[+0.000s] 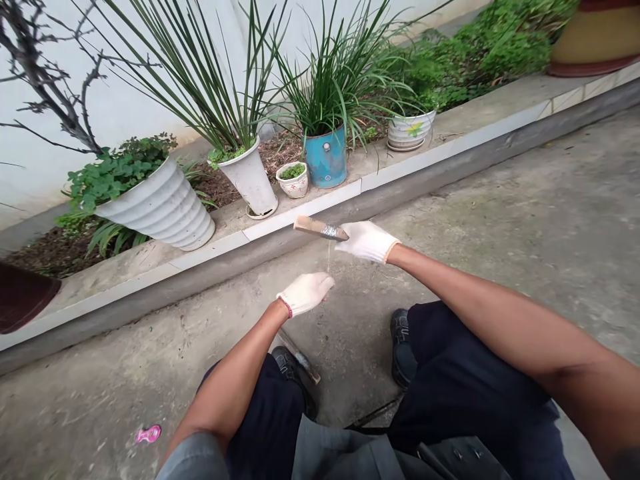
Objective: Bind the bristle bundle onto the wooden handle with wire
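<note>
Both my hands wear white cotton gloves. My right hand (pixel 367 241) is closed round the handle of a paintbrush (pixel 320 229) with a metal ferrule, held level with the bristles pointing left. A thin string or strand (pixel 329 257) hangs from the brush down to my left hand (pixel 306 293), whose fingers are pinched on its lower end. Both hands hover over the concrete ground in front of my knees.
A raised tiled ledge (pixel 300 213) runs across, carrying white ribbed pots (pixel 160 207), a blue pot (pixel 326 157) with long grass-like leaves and small white pots. My dark shoes (pixel 400 333) rest on the concrete. A tool (pixel 300 360) lies by my left foot. A pink scrap (pixel 148 435) lies at lower left.
</note>
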The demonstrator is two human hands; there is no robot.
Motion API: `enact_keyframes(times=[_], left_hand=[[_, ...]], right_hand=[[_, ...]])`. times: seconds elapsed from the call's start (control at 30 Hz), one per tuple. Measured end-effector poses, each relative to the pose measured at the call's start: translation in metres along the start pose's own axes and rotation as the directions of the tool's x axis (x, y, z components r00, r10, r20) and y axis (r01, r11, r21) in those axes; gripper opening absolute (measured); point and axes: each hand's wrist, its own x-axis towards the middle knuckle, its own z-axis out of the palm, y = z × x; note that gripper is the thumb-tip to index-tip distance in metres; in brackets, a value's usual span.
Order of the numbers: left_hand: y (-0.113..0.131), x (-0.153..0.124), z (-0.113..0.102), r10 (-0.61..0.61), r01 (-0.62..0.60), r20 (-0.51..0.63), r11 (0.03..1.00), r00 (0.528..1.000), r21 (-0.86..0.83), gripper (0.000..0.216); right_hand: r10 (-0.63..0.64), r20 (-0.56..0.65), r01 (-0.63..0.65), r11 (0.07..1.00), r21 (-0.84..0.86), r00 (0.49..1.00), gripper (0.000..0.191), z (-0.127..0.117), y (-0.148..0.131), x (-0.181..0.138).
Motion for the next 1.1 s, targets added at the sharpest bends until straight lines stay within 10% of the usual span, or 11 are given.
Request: enact_keyframes(times=[0.27,0.5,0.63,0.83,1.1], left_hand=[[0.015,-0.012,0.002,0.14,-0.145,0.041,0.975,0.989,0.169,0.037],[-0.009,-0.005,-0.037,0.112,-0.075,-0.127,0.961,0.985,0.267,0.036],[-0.019,0.008,-0.035,0.085,-0.067,-0.184,0.992,0.979,0.105,0.037],[-0.007,0.016,-0.019,0.079,-0.075,-0.129,0.996,0.988,0.038,0.04],[-0.002,0.007,-0.034,0.078,-0.062,-0.187,0.994,0.979,0.094,0.038]], right_hand=[[0.026,0.202,0.049,0.933,-0.356,0.979,0.032,0.019,0.002,-0.002],[-0.289,0.566,0.463,0.866,-0.189,0.772,0.028,0.024,-0.012,-0.025],[-0.358,0.313,0.389,0.92,-0.043,0.88,0.031,-0.001,-0.016,-0.017],[-0.057,-0.061,0.058,0.998,0.028,0.997,0.043,-0.014,0.0,0.024],[0.052,0.173,0.018,0.927,-0.376,0.983,0.034,0.008,0.002,0.03]])
